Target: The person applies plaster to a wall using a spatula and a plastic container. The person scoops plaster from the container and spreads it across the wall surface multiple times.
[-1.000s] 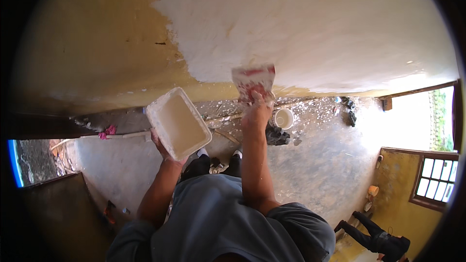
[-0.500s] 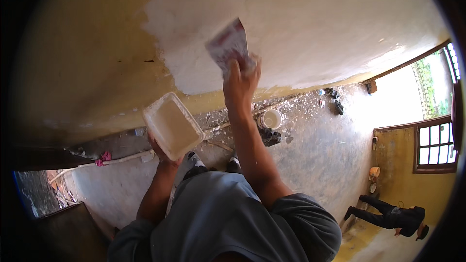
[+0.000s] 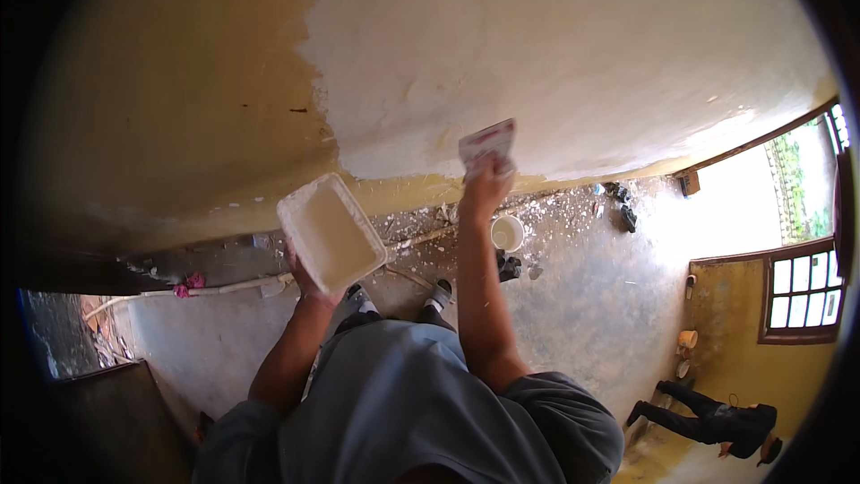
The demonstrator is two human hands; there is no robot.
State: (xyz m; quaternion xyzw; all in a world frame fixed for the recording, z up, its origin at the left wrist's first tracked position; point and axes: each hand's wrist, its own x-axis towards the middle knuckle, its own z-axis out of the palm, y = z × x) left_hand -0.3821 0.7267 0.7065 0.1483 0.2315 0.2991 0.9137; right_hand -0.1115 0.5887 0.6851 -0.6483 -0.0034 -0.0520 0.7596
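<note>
My left hand (image 3: 313, 285) is closed on the near side of a rectangular whitish tub (image 3: 330, 231), its open top facing me and its inside coated pale cream. Closed in my right hand (image 3: 488, 181) is a flat, broad putty scraper (image 3: 488, 140), whitish with red marks and slightly blurred. The scraper is at the lower part of the wall (image 3: 546, 45), near the bottom edge of its white-coated area; whether it touches I cannot tell. To the left the wall's surface (image 3: 197, 99) is bare yellow-brown, with a ragged border between the two.
A white bucket (image 3: 507, 233) and a black plastic bag (image 3: 509, 265) are on the floor by my right forearm. White crumbs and a long pole (image 3: 421, 237) lie along the wall's foot. At the far right, another person (image 3: 717, 417) in dark clothes stands near a wall below a barred window (image 3: 806, 280).
My right hand has swept the scraper down and to the right across the wall. The tub in my left hand sits slightly further right in view, as the whole view has shifted a little.
</note>
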